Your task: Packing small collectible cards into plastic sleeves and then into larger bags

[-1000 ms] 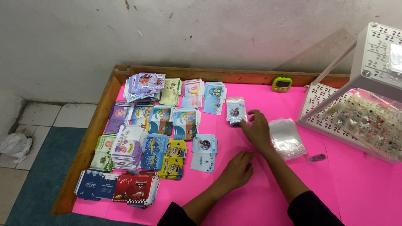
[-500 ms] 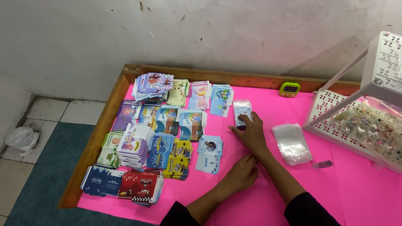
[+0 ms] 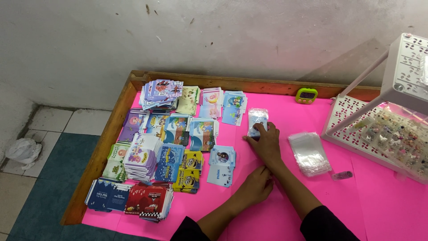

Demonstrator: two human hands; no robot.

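Note:
My right hand reaches forward over the pink table top, its fingers laid over the near end of a small card packet in clear wrap. Closer to me, my left hand rests on the pink surface with its fingers curled under, touching my right forearm and holding nothing that I can see. A loose pile of clear plastic sleeves lies just right of my right hand. Two small blue cards lie to the left of my hands.
Several stacks of colourful cartoon cards fill the table's left part, inside a wooden rim. A white perforated rack holding a clear box of small trinkets stands at the right. Also there: a green timer, a small clear tube.
My right hand stays on the wrapped packet. My left hand has curled in and edged closer to my right forearm. The view has shifted a little.

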